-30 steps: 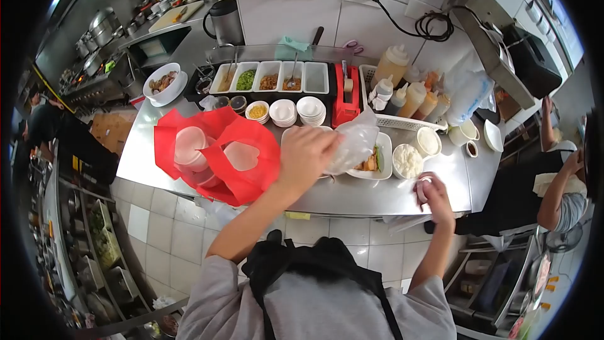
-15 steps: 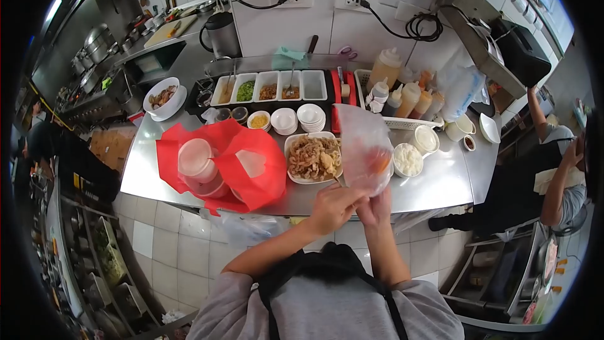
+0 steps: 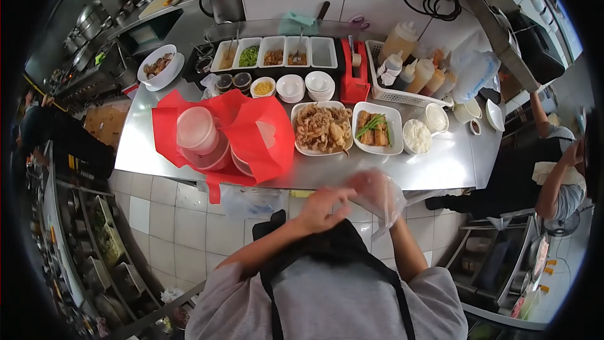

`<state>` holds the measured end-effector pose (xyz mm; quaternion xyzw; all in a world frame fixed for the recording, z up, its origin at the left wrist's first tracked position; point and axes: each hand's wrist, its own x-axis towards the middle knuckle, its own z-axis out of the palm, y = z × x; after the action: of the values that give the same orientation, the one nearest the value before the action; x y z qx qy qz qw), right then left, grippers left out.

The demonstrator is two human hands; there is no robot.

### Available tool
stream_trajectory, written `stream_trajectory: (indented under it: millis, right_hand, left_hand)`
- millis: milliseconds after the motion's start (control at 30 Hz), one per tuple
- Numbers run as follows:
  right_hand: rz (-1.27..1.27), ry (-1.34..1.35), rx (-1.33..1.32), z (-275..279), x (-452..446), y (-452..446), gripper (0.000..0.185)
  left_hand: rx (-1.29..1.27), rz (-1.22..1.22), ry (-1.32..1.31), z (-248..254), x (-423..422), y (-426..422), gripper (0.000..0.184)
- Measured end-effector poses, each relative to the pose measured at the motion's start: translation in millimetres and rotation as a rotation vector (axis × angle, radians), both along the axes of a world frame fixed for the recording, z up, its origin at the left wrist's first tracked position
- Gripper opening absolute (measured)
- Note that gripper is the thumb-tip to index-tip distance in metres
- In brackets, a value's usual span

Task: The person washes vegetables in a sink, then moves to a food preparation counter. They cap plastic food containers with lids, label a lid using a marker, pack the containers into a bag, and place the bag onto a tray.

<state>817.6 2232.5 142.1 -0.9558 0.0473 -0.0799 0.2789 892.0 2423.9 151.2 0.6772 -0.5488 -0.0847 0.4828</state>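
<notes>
A clear plastic bag [image 3: 391,204] covers my right hand [image 3: 375,194], whose fingers are blurred inside it, in front of the counter's front edge. Just to its left is my left hand [image 3: 325,209], fingers apart and bent, holding nothing. Beyond the hands, a dish of fried food [image 3: 323,128] stands beside a square dish with meat and green stalks [image 3: 377,128]. A bowl of white rice [image 3: 417,136] is to the right. The red bag [image 3: 277,145] with lidded plastic tubs [image 3: 196,130] stands at the left.
Behind the dishes are stacked small bowls [image 3: 290,88], a row of topping trays [image 3: 274,53], a red tape dispenser [image 3: 355,75] and a basket [image 3: 409,94] of squeeze bottles. A co-worker [image 3: 522,164] stands at the right, another person [image 3: 63,138] at the far left.
The plastic bag has moved from above the square dish down toward me and now covers my right hand. My left hand has come away from the bag. Both food dishes are in full view.
</notes>
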Motion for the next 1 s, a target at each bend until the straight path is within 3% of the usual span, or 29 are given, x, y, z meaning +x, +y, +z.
stream_trajectory:
  millis: [33, 100, 167, 233, 333, 400, 433, 500, 567, 633, 667, 700, 767, 833, 933, 1000]
  right_hand:
    - [0.107, -0.130, -0.082, -23.8, 2.5, -15.3, 0.028]
    - [0.208, -0.041, -0.202, -37.1, 7.7, -20.5, 0.028]
    - [0.191, 0.379, -0.295, -23.5, 21.1, -18.4, 0.031]
    - [0.267, 0.385, -0.139, 4.3, 14.7, -22.2, 0.034]
    - [0.273, 0.489, 0.217, 44.6, -22.8, -49.4, 0.033]
    - [-0.087, 0.456, 0.870, 66.4, -52.4, -66.1, 0.024]
    - [-0.231, 0.350, 0.842, 85.9, -64.2, -70.5, 0.025]
    - [-0.304, 0.064, 0.481, 109.0, -72.7, -42.1, 0.031]
    - [-0.035, -0.150, -0.079, 109.7, -41.4, 25.5, 0.029]
    - [-0.062, -0.171, -0.446, 52.8, -28.3, 38.3, 0.026]
    - [-0.099, -0.121, -0.510, 26.3, -25.6, 34.3, 0.026]
    - [-0.134, -0.070, -0.575, -0.1, -23.2, 30.6, 0.026]
    - [-0.213, 0.164, -0.461, -27.8, -40.6, -0.6, 0.028]
    - [-0.105, 0.369, -0.563, 12.8, -44.5, -7.8, 0.029]
    - [0.084, 0.833, 0.311, 10.6, -52.0, -24.8, 0.030]
    - [0.149, 0.669, 0.660, 7.2, -46.9, -15.9, 0.039]
  left_hand:
    - [-0.066, 0.141, 0.018, -7.9, 6.4, 0.3, 0.063]
    - [0.009, 0.131, -0.104, -18.9, 12.5, -16.8, 0.071]
    - [0.084, 0.127, -0.142, -34.2, 17.6, -41.0, 0.077]
    - [0.174, 0.114, -0.081, -52.6, 19.0, -60.0, 0.079]
    - [0.286, 0.170, -0.213, -61.5, 18.8, -66.7, 0.067]
    - [0.299, 0.213, -0.260, -74.5, 22.7, -68.4, 0.056]
    - [0.306, 0.235, -0.283, -78.7, 24.0, -69.4, 0.050]
    - [0.263, 0.253, -0.326, -72.5, 24.3, -70.8, 0.039]
    - [0.223, 0.253, -0.438, -71.8, 19.9, -72.6, 0.033]
    - [0.186, 0.245, -0.634, -74.1, 17.9, -74.4, 0.030]
    - [0.069, 0.293, -0.712, -81.8, 16.4, -73.4, 0.021]
    - [0.108, 0.208, -0.701, -82.1, 15.0, -68.0, 0.019]
    - [0.194, 0.069, -0.668, -81.2, 18.1, -55.7, 0.016]
    - [0.242, -0.060, -0.629, -63.8, 19.2, -37.8, 0.017]
    - [0.294, -0.199, -0.598, -54.6, 19.4, -26.6, 0.018]
    - [0.256, -0.217, -0.585, -74.9, 20.4, -30.6, 0.019]
